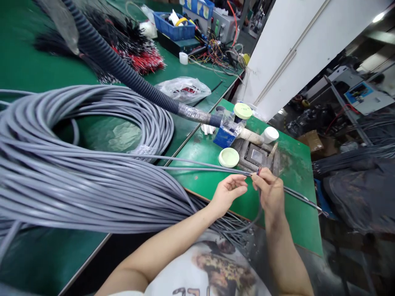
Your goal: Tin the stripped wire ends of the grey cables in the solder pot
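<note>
My right hand [270,190] pinches a grey cable near its stripped end, where thin coloured wires [259,170] show at the fingertips. To its left, my left hand [228,194] has its thumb and fingers apart, with the fingertips close to the cable end; nothing is visibly gripped in it. A large coil of grey cable [123,181] lies to the left, and a few of its strands [197,166] run across to the hands. More grey cable ends [304,199] stick out beyond my right hand over the green board [296,224].
A dirty metal pot with a square centre [256,156] stands behind the hands, beside a blue box [224,136], a pale round lid [228,157] and a white tub [270,134]. A ribbed hose [129,76] crosses above the coil. Black and red wire bundles [145,61] lie farther back.
</note>
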Motion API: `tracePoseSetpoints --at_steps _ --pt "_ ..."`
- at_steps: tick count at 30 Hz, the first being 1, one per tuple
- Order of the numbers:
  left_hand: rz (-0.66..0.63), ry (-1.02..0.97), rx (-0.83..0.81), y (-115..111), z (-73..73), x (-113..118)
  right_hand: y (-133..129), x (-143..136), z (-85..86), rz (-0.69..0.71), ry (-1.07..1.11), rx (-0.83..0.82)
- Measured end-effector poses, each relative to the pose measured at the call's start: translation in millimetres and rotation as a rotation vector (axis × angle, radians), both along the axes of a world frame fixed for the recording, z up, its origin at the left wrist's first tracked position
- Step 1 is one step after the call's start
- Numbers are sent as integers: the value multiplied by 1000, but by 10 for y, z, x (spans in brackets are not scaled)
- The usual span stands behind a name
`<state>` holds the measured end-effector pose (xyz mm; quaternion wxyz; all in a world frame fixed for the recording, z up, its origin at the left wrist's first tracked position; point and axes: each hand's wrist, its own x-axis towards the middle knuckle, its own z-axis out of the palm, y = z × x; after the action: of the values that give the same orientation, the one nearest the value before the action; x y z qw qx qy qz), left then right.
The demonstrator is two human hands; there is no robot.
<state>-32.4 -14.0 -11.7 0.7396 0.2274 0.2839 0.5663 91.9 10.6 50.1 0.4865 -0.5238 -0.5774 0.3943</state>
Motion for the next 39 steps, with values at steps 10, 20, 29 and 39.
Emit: tracePoseSetpoints --at_steps 10,20,29,39 --pt "71 -225 2 -47 252 102 -244 -135 -14 47 225 -135" --pt "277 -76 33 24 283 45 -600 -42 -35 4 258 -240" --pt "270 229 207 -84 189 19 -657 -167 -22 19 442 -290" --pt "-161 13 -12 -163 95 15 -646 66 -107 54 99 -236"
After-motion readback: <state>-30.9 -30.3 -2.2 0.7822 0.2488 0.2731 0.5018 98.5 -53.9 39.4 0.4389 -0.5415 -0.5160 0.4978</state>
